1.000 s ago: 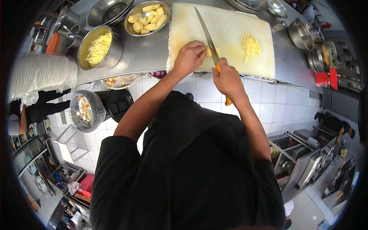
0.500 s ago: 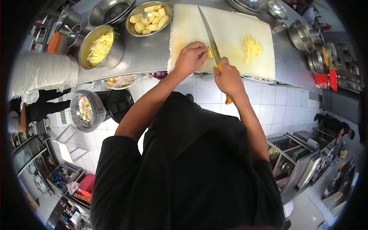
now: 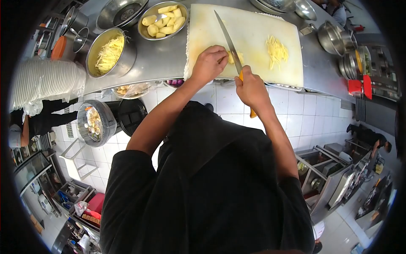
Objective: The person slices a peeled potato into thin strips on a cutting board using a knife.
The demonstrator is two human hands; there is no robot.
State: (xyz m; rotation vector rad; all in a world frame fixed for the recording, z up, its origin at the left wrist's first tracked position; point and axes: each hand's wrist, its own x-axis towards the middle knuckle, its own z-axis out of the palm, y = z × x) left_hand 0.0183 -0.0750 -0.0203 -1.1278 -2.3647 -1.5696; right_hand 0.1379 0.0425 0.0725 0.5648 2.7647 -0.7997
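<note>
My right hand (image 3: 253, 89) is wrapped round the yellow handle of a long kitchen knife (image 3: 229, 39). The blade points away from me and to the left, over a white cutting board (image 3: 249, 25). My left hand (image 3: 209, 63) has its fingers curled together at the pale yellow potato (image 3: 239, 57), just left of the blade; the fingers hide part of it. Cut potato shows on the blade's right side. A small heap of potato strips (image 3: 277, 51) lies farther right on the board.
Left of the board are a bowl of peeled potatoes (image 3: 163, 34) and a deep pot (image 3: 132, 57) holding potato strips. Stacked plastic-wrapped containers (image 3: 48, 82) stand at far left, metal bowls (image 3: 330, 39) at right. A lined bin (image 3: 95, 122) is on the floor. Other people are at both sides.
The knife has swung a little, its tip moving left and slightly toward me. More cut potato shows right of the blade. My left hand has barely moved.
</note>
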